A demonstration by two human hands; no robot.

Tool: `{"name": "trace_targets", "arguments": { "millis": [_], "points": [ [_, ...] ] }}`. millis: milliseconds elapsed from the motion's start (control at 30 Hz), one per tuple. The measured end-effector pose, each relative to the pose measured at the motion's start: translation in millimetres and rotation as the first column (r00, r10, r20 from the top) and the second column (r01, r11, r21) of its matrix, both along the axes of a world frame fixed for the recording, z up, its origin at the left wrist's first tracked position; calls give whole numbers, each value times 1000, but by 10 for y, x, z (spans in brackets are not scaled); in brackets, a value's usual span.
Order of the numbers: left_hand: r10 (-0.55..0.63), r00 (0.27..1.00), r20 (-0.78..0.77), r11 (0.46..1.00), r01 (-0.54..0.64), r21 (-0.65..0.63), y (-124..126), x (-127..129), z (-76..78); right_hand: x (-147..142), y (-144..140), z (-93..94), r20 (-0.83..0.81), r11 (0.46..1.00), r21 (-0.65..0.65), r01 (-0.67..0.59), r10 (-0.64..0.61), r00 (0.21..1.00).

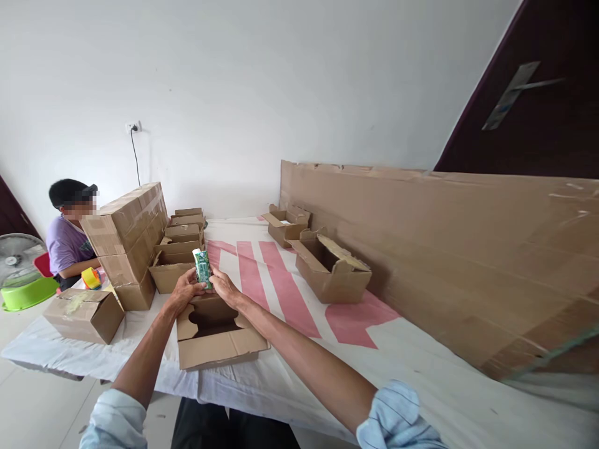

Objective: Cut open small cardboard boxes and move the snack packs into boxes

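Both my hands grip a small green tube with a white cap, held upright above the far edge of an open cardboard box. My left hand closes on the tube's lower left side, and my right hand pinches its lower right side. The box right below has its flaps folded out; its inside is dark, and I cannot make out what lies in it. Just beyond the tube stands another open cardboard box.
Closed taped boxes are stacked at the left, near a person in a purple shirt. A taped box and a tape roll lie nearby. Open boxes stand at the right before a tall cardboard panel.
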State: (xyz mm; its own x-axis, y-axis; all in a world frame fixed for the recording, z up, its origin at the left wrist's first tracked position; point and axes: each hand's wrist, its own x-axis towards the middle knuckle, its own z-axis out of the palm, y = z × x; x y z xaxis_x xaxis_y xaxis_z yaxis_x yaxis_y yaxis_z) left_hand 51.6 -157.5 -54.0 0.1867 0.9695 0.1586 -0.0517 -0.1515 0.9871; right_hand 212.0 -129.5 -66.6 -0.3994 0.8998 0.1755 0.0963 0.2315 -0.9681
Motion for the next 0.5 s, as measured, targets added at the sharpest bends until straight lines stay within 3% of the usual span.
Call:
{"name": "trace_targets", "arguments": {
  "millis": [233, 500],
  "points": [
    [-4, 1000, -16, 1000, 5, 22, 16, 5, 39, 44, 22, -9, -133, 999, -34, -11, 6, 991],
    [18, 1000, -22, 995, -16, 103, 63, 23, 141, 156, 75, 62, -176, 997, 67, 46, -33, 984]
  ]
}}
